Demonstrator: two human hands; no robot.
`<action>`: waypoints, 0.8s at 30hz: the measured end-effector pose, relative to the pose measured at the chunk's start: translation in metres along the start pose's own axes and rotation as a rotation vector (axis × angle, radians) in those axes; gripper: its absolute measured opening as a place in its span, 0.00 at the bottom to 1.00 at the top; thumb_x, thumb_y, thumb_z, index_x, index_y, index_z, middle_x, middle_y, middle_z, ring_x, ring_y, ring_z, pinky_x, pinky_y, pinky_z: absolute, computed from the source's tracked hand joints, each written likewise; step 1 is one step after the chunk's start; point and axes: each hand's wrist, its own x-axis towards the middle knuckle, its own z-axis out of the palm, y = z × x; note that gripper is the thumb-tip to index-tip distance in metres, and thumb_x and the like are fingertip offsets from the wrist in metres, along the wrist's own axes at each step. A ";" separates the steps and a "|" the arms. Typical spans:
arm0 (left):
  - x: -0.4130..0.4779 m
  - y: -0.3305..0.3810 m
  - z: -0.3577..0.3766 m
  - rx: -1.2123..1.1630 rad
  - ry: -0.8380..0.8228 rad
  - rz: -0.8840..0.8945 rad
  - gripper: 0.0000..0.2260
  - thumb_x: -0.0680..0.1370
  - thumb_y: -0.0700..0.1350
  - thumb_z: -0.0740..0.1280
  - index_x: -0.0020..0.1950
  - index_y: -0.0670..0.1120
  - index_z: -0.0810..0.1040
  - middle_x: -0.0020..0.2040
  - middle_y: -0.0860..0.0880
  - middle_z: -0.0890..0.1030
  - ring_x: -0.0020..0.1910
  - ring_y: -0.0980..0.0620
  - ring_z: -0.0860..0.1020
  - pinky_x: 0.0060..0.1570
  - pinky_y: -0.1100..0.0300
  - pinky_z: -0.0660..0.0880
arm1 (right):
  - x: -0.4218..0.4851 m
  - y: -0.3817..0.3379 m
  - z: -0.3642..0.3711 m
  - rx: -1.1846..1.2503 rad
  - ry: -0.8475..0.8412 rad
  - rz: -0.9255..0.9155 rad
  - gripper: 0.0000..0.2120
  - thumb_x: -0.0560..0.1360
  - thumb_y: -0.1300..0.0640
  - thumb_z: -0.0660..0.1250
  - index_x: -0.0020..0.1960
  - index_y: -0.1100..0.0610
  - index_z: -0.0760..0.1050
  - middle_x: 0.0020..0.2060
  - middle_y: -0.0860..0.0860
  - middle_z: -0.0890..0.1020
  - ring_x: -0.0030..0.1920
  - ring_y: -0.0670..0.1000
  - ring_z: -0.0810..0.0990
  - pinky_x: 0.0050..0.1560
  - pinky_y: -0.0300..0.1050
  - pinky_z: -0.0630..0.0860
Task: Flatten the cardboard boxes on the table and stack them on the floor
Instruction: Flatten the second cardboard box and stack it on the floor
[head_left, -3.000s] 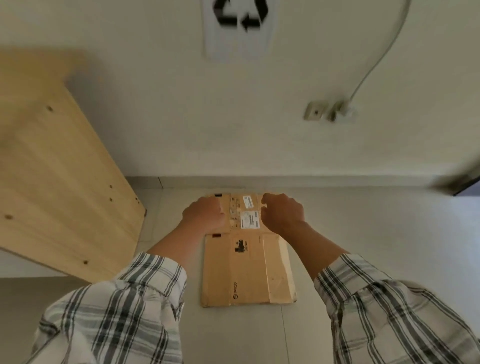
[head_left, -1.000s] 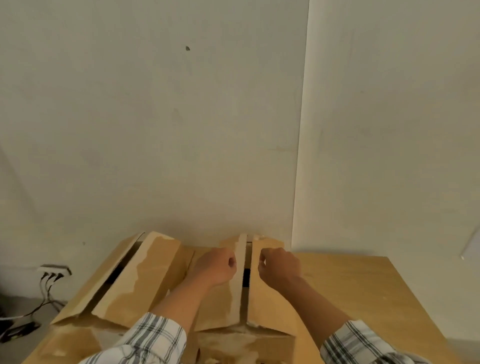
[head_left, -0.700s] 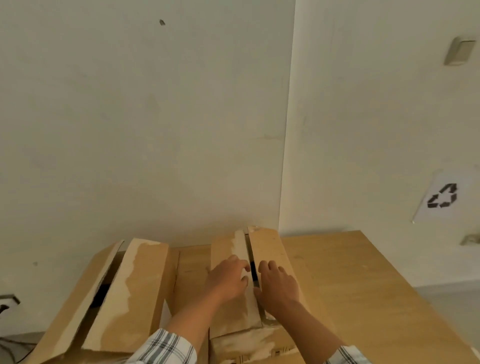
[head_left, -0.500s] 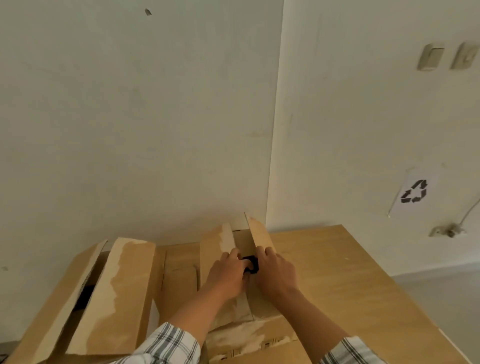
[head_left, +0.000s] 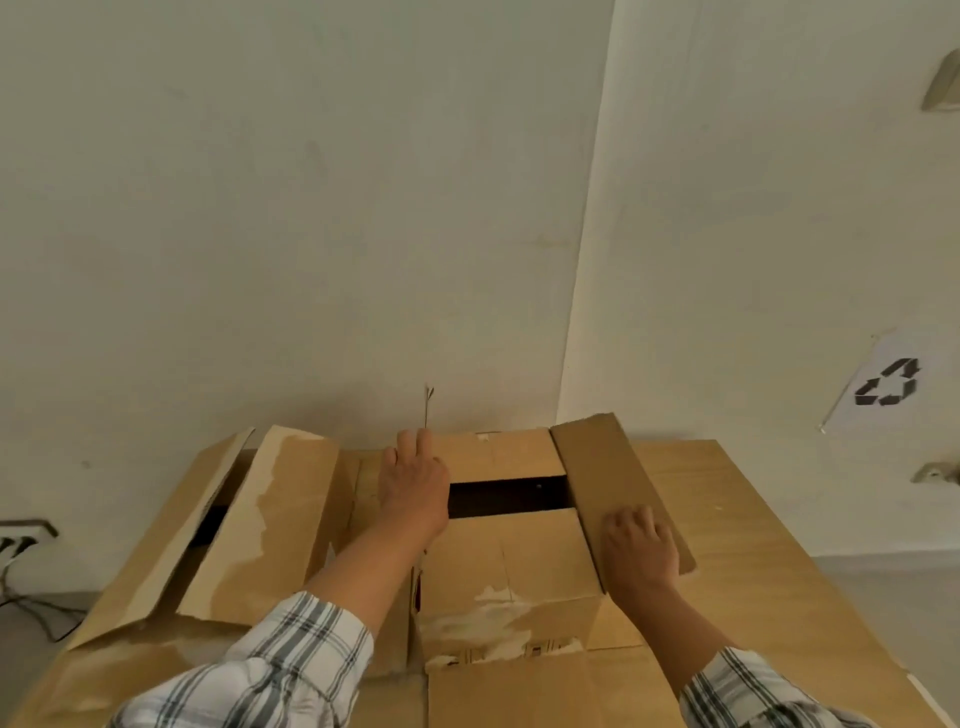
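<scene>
The middle box (head_left: 509, 551) sits on the wooden counter (head_left: 753, 519), close to the corner of the walls, and its near side runs out of view at the bottom edge. Its long flaps are spread apart; between the two short flaps a dark slot (head_left: 506, 498) shows, and nothing inside it can be made out. The left hand (head_left: 413, 488) holds the left flap upright, fingers flat against it and pointing toward the wall; that flap is seen edge-on, so only its thin top edge (head_left: 428, 402) shows above the fingertips. The right hand (head_left: 641, 553) lies palm down, fingers spread, pressing the right flap (head_left: 613, 478) outward over the counter. It grips nothing that I can see.

Left of the middle box stands a second box (head_left: 244, 519), touching or nearly touching it; the arm hides the seam. Its flaps lean half shut, leaving a dark gap (head_left: 208, 525) whose contents are hidden. Torn pale patches mark both boxes. A recycling sign (head_left: 885, 384) hangs on the wall to the right of the middle box, blurred
</scene>
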 end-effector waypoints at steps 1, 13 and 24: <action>-0.001 -0.006 0.002 -0.030 -0.020 -0.023 0.14 0.75 0.40 0.71 0.60 0.44 0.78 0.68 0.44 0.63 0.62 0.43 0.65 0.56 0.53 0.69 | 0.001 -0.001 0.006 0.079 -0.022 0.008 0.24 0.80 0.56 0.61 0.74 0.56 0.60 0.71 0.53 0.66 0.70 0.55 0.62 0.64 0.47 0.69; -0.032 -0.012 0.073 -0.522 -0.349 -0.131 0.12 0.80 0.41 0.62 0.62 0.46 0.75 0.60 0.46 0.78 0.57 0.47 0.76 0.51 0.56 0.72 | 0.031 -0.012 0.006 0.385 -0.153 -0.007 0.23 0.82 0.53 0.49 0.77 0.48 0.53 0.64 0.59 0.72 0.61 0.64 0.75 0.56 0.56 0.74; -0.009 -0.028 0.058 -1.029 -0.510 -0.444 0.25 0.85 0.54 0.51 0.79 0.42 0.61 0.76 0.40 0.66 0.74 0.40 0.65 0.70 0.47 0.65 | 0.046 -0.010 -0.046 0.930 -0.275 0.109 0.24 0.83 0.44 0.48 0.70 0.57 0.68 0.69 0.62 0.69 0.66 0.64 0.69 0.66 0.60 0.67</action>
